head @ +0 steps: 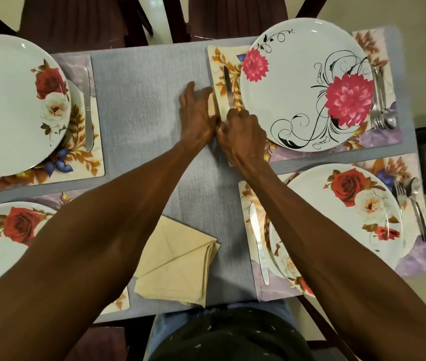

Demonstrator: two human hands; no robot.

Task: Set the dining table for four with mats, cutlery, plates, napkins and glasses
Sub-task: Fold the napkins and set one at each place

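While both hands meet at far-right mat (213, 52) inner edge: left hand (197, 113) flat, fingers spread, pressing pale folded napkin (210, 101); right hand (242, 134) pinched near knife (229, 87) handle, grip contents unclear. Napkin long axis parallel to knife, pointing away. Spare napkins (178, 259) near body on grey table (149, 105); chairs (76, 19) beyond.

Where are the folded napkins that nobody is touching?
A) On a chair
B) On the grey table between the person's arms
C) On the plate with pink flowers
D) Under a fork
B: the stack of folded beige napkins lies on the bare grey table, between the two forearms, on no plate.
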